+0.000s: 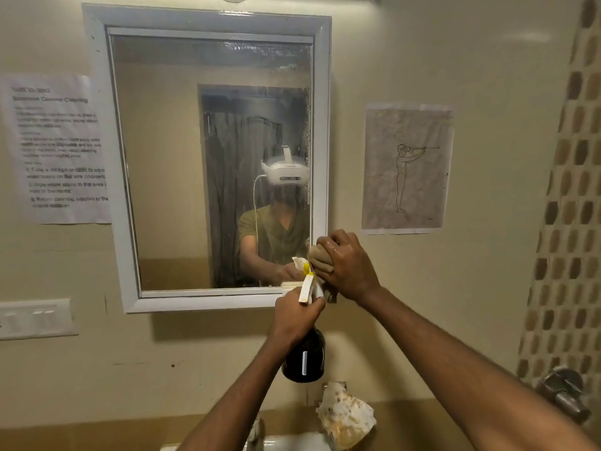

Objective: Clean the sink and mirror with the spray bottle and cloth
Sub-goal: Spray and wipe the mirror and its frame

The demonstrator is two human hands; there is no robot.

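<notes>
The right hand (pixel 349 266), clutching the cloth (pixel 322 258), sits at the mirror (pixel 182 177)'s five o'clock corner (nearest); the left hand (pixel 297 315) grips the upright spray bottle (pixel 304 356) just below.

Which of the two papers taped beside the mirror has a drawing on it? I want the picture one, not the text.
The paper right of the mirror, the sheet with the line-drawn standing figure. The sheet on the left holds only printed text.

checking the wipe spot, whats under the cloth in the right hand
The right hand presses the bunched cloth against the lower right corner of the white mirror frame. The frame corner and glass edge beneath it are covered, so their state cannot be seen.
</notes>
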